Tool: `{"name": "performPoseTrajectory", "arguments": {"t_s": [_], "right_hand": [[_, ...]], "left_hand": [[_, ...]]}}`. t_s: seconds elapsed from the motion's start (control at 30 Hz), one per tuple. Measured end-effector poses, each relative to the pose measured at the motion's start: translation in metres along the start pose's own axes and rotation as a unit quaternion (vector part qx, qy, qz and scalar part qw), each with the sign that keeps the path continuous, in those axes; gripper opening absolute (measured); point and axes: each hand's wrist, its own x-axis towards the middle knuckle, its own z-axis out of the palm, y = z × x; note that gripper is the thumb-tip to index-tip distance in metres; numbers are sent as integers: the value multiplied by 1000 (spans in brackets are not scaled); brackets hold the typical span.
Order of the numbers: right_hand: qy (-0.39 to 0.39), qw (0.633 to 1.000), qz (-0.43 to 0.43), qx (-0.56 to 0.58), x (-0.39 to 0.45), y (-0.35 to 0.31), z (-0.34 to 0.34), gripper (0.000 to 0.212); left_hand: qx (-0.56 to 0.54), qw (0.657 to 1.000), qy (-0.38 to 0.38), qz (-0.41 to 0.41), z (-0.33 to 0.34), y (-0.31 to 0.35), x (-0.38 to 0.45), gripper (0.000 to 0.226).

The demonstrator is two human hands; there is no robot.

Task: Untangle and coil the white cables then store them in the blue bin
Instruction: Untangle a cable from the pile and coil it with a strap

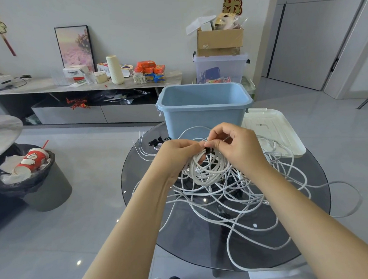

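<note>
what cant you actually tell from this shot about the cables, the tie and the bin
- Black tie, head view: the fingertips of the left hand and right hand cover it, so fastened or not is unclear.
- Coiled cable: its plugs and ends are hidden under the hands.
- Blue bin: its near wall hides the floor inside.
- Loose white cables on the glass table: too overlapped to count.
</note>
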Motion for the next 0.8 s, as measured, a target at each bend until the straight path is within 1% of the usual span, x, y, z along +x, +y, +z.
{"name": "performPoseTrajectory", "arguments": {"t_s": [0.07,0.2,0.27,0.33,0.4,0.47,0.53,0.57,0.6,0.63,0.7,0.8], "right_hand": [[-5,1000,26,15,1,1,0,18],[-20,994,78,76,3,3,2,15],[-22,992,101,70,3,4,2,13],[-46,988,131,70,3,4,1,10],[-86,969,188,138,5,3,-1,7],[-112,929,270,225,6,3,-1,7],[-118,890,326,295,6,4,1,10],[-113,881,332,316,5,5,2,9],[-104,881,326,326,6,6,2,8],[-96,886,313,328,6,7,2,9],[-94,900,285,315,6,10,-1,19],[-124,924,249,260,6,12,-6,21]], "left_hand": [[10,1000,-26,7,-3,0,-1,12],[3,997,-80,4,-10,-1,-3,12],[22,997,-73,22,-10,-1,-3,11],[62,996,-52,39,-10,-1,-3,15],[83,994,-47,45,-11,0,-4,19],[87,994,-51,51,-10,2,-5,20],[87,993,-54,59,-7,3,-6,19],[81,994,-50,62,-5,3,-6,20],[75,994,-43,66,-5,3,-5,23],[69,994,-38,74,-5,3,-4,28],[59,993,-30,96,-6,3,-2,38],[69,989,-2,132,-7,2,0,36]]}}
